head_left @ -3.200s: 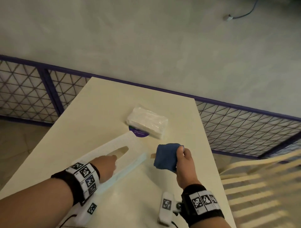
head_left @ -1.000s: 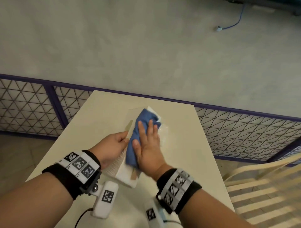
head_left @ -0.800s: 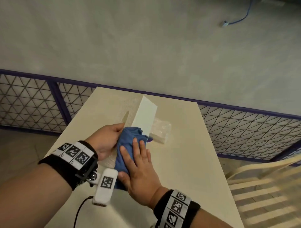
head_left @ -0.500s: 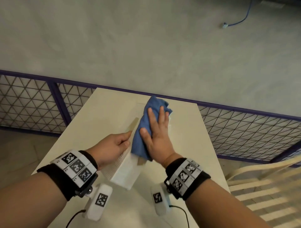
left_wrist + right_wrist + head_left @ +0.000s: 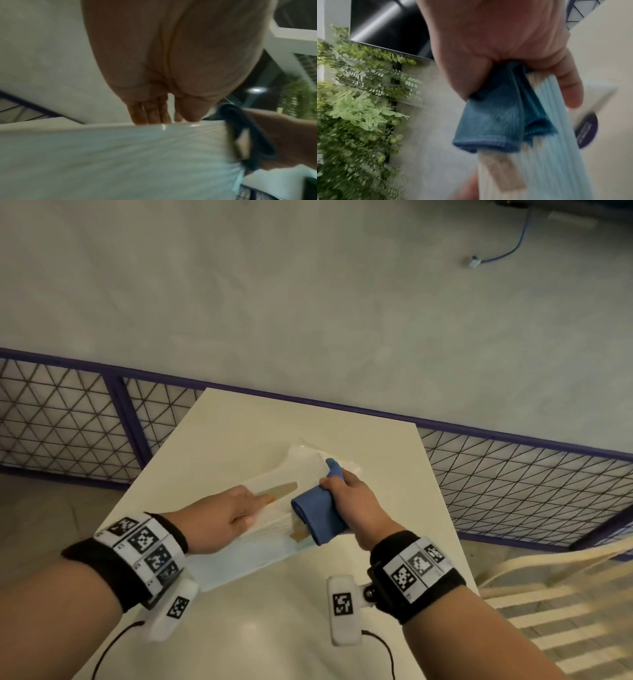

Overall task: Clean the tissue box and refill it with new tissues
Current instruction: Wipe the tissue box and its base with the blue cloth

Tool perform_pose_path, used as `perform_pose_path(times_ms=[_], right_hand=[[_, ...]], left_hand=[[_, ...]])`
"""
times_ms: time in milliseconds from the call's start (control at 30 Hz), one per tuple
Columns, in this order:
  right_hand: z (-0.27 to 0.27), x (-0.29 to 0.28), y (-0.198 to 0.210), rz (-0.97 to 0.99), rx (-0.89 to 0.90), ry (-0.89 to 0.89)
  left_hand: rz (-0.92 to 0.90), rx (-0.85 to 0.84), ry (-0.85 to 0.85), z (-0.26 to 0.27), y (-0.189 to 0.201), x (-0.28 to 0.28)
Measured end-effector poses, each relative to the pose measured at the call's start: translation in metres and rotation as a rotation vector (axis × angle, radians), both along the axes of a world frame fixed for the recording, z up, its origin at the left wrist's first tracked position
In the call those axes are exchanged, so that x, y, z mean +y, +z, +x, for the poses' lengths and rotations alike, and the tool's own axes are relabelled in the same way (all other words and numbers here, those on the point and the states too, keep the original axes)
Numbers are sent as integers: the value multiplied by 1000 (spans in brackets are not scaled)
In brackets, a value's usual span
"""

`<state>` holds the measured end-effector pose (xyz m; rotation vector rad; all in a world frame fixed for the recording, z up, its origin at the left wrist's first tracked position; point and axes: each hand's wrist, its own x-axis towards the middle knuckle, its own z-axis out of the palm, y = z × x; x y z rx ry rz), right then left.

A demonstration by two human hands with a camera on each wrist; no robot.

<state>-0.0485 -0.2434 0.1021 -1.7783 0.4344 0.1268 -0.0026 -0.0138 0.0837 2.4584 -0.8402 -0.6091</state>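
Note:
The white ribbed tissue box (image 5: 274, 529) lies on the cream table (image 5: 274, 628) with its slot facing up. My left hand (image 5: 222, 515) rests on the box top with straight fingers (image 5: 150, 115) reaching over its edge toward the slot. My right hand (image 5: 349, 498) grips a bunched blue cloth (image 5: 318, 515) against the box's near right end. In the right wrist view the cloth (image 5: 496, 121) hangs from my fist over the box (image 5: 556, 155). The wrapped pack of new tissues (image 5: 339, 463) lies just behind the box, mostly hidden.
A purple mesh fence (image 5: 513, 474) runs along the table's far and right sides. A cream slatted chair (image 5: 565, 594) stands at the right. Green ferns (image 5: 359, 108) show in the right wrist view.
My right hand has drawn back from the box's far end to its near end and bunched the cloth in a fist. The box has turned slot-up and lower.

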Motion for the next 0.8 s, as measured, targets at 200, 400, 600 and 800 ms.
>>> perform_pose_path(times_ms=[200,400,600,800], right_hand=[[6,41,-12,206,-14,-197],[-4,45,1,18,-177,-186],[-9,0,24,27,-178,-386],[-17,28,36,-81,-363,-79]], left_hand=[[152,-431,114,-34,-10,-43],[-225,-517,318,-17,-21,-35],[-313,-425,256,-8,-16,1],[-426,-384,368,-14,-3,-9]])
